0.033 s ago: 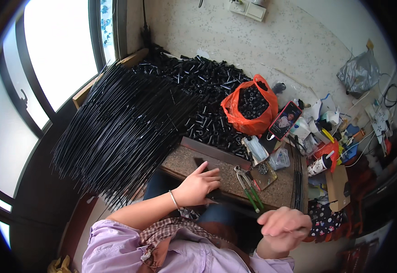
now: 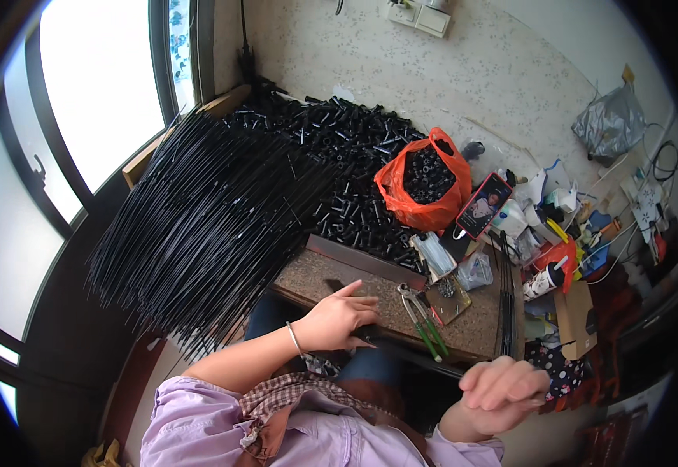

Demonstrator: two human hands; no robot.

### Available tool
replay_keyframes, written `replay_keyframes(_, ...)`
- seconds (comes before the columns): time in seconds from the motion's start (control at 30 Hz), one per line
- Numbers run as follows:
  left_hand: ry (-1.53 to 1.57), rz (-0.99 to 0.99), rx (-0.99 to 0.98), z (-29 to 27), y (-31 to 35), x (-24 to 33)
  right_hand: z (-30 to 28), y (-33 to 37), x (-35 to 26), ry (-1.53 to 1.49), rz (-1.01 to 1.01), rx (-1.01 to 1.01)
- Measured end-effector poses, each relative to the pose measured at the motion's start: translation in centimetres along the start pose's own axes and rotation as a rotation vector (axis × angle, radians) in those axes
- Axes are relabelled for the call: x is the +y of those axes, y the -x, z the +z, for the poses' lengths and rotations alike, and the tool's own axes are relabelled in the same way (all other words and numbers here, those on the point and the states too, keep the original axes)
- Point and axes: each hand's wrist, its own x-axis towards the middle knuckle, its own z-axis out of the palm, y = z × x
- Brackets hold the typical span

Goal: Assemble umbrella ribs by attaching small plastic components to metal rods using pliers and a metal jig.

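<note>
My left hand (image 2: 340,317) is at the near edge of the speckled brown tabletop (image 2: 475,331), its fingers curled together and the thumb extended. A thin black rod (image 2: 413,356), partly blurred, runs from beneath it to my right hand (image 2: 504,395). That right hand is raised beyond the table's near edge at the lower right, its fingers closed round the rod's end; the grip itself is partly hidden. Between the hands and farther in lie pliers (image 2: 423,323) with green handles. A flat metal bar (image 2: 366,262) stands along the table behind my left hand.
A large bundle of thin black rods (image 2: 199,210) fills the left side. Short black tubes (image 2: 331,124) are heaped behind it. An orange plastic bag (image 2: 424,210) holds black rings. A phone (image 2: 486,205) leans beside it, and assorted clutter, including a cup (image 2: 545,282), crowds the right.
My right hand has shifted a little to the right, away from my left hand. The left hand has stayed almost in place.
</note>
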Motion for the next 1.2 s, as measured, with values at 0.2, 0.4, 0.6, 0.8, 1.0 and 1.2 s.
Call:
replay_keyframes(0.2,0.640,0.035,0.069,-2.0,-0.9,1.5,-1.5,-0.3,-0.2,-0.016,-0.121,0.164)
replay_keyframes(0.4,1.167,-0.486,0.881,-2.4,-3.2,1.2,0.4,8.5,12.3,-0.218,1.275,-0.329)
replay_keyframes(0.6,1.882,-0.233,1.268,1.9,-3.8,1.7,-3.8,3.8,17.6,-0.545,0.658,1.153)
replay_keyframes(0.8,2.100,-0.416,0.046,3.1,-2.3,5.8,-5.4,-2.0,12.8,-0.200,0.273,0.973)
replay_keyframes(1.0,0.386,0.198,0.660,-6.7,-3.6,3.8,-2.9,2.0,13.2,0.027,0.239,0.407)
replay_keyframes(1.2,0.646,-0.124,0.317,-4.6,-5.9,-2.1,-1.4,10.8,19.1,-0.013,0.749,0.164)
